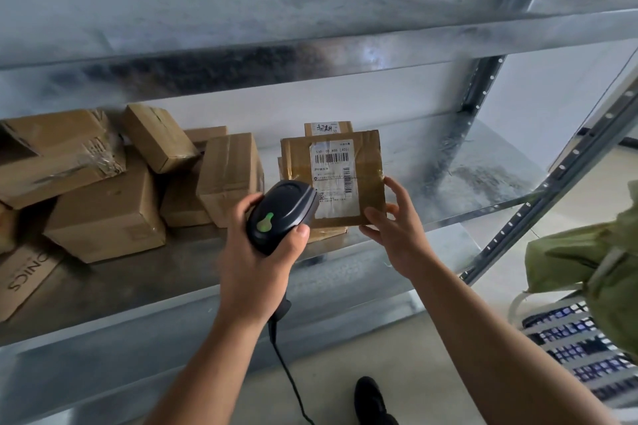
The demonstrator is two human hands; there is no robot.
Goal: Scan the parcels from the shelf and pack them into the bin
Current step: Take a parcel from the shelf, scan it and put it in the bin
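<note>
Now we are scanning 1 parcel [366,162], left fingers [301,235] clamping the scanner [283,210], right fingers [400,190] gripping the parcel's corner; next, probably binning it.

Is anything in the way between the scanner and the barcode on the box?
Nothing visible. The scanner, gripped by the left hand, points at the parcel the right hand holds up, its barcode uncovered.

Hands: left hand [257,252], right hand [397,231], both bare.
Arms: forearms [500,338] bare to frame's edge.
Footwear: one black shoe [371,400], rounded toe.
</note>
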